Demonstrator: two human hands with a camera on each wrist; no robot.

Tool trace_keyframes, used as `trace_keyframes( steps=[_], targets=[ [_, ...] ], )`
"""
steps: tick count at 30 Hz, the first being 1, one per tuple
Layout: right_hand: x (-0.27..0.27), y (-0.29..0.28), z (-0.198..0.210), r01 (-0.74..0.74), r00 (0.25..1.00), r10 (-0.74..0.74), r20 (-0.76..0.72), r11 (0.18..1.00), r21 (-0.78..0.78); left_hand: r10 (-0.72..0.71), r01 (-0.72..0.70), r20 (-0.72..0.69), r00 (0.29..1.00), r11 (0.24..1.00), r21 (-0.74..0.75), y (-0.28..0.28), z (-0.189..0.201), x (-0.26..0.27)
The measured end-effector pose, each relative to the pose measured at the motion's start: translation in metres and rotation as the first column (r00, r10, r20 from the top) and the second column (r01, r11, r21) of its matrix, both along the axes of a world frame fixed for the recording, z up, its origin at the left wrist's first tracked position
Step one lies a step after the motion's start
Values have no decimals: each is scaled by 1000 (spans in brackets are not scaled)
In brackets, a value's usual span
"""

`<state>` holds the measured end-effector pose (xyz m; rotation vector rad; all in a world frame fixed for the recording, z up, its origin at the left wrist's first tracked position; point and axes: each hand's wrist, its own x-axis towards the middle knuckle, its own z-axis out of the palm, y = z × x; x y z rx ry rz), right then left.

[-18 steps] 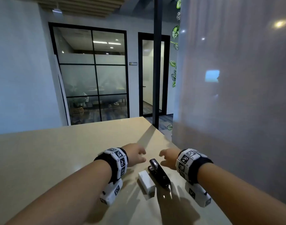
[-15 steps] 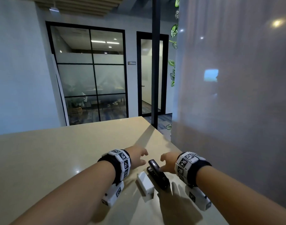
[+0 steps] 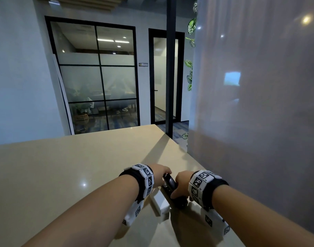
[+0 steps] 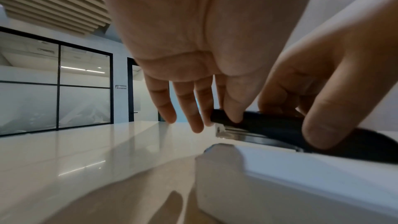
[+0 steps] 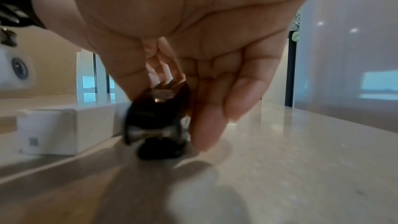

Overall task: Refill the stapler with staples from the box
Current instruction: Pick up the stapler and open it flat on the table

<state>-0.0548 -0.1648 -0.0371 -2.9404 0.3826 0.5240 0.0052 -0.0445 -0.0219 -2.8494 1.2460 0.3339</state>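
A black stapler lies on the beige table, with a white staple box right against its left side. My left hand pinches the stapler's front end; in the left wrist view the thumb lies on the stapler and the other fingers reach past its tip. My right hand grips the rear half. In the right wrist view that hand has the thumb on one side of the stapler and the fingers on the other. The staple box is closed.
A frosted panel rises close on the right, along the table's right edge. Bare tabletop stretches to the left and far side. A glass partition and a door stand beyond the table.
Both hands have come down from hovering at the stapler's front. The left now pinches its front end and the right has slid back and closed round the rear half.
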Motion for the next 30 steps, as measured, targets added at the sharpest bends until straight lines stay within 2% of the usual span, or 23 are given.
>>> trace_keyframes(
  steps=[4,10,13,18,24,30],
  targets=[
    [6,0,-5,-28,999,30,34,998,-65,33,-34,-15,999,998,-56,2,-1,0],
    [23,2,-10,-47,995,58,85,991,-126,154,-173,-120,981,970,-170,21,-7,15],
    [38,8,-11,-88,989,105,108,985,-147,232,-268,-175,957,939,-217,38,-7,24],
    [55,38,-5,-193,965,226,132,955,-224,302,-347,-209,930,908,-233,74,-6,29],
    [64,85,0,-339,911,380,160,911,-235,391,-428,-214,895,887,-174,123,-1,23],
    [54,140,-4,-488,853,514,95,848,-207,447,-461,-178,876,887,-41,178,-6,11]
  ],
)
